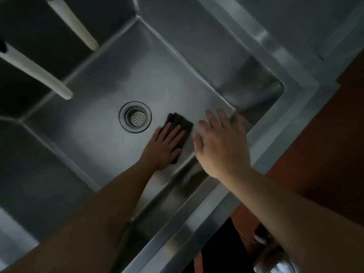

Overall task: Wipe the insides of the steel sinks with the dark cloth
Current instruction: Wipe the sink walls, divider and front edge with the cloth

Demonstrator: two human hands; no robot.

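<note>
My left hand (164,145) lies flat, fingers spread, pressing the dark cloth (180,125) onto the floor of the steel sink (110,79), just right of the round drain strainer (135,117). My right hand (220,142) hovers open above the near wall, holding nothing. Two pale spouts (35,72) hang over the far-left side. My palm hides much of the cloth; it looks folded, nearly black
</note>
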